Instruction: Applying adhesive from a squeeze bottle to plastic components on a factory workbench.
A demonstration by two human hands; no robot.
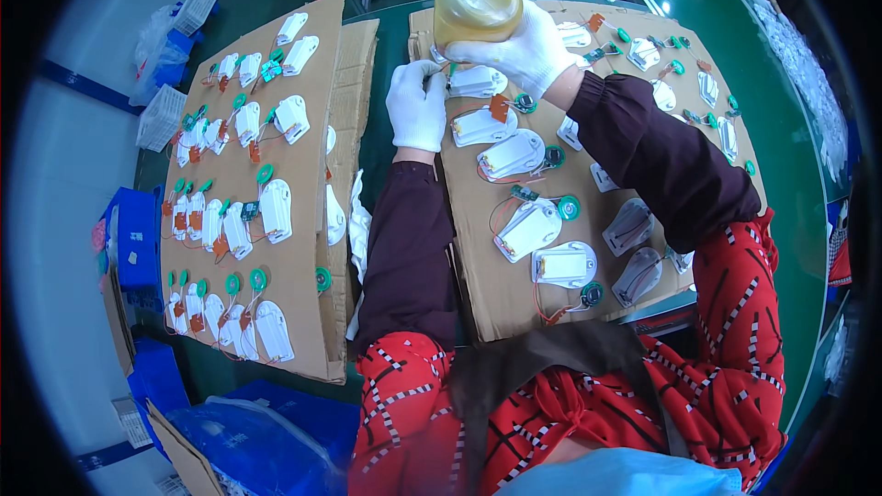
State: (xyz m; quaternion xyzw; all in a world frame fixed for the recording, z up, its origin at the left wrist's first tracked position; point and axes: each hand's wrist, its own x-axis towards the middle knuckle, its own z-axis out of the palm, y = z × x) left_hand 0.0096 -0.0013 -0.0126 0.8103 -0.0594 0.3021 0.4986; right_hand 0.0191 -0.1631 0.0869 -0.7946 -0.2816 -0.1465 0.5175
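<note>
1. Gripping a yellowish translucent bottle (476, 7), the gloved right hand (528, 53) is held raised over the far end of a cardboard sheet (496, 289); its fingers are closed round the bottle's lower part.
2. The gloved left hand (416, 107) is seen just beside and below that grip, pinched on a thin tool too small to identify, at a white plastic housing (476, 82).
3. Further white housings with green discs and orange wires are laid in a row nearer the body than the grip.
4. A second loaded cardboard sheet (303, 266) lies well apart, left of the left hand, across a green gap.
</note>
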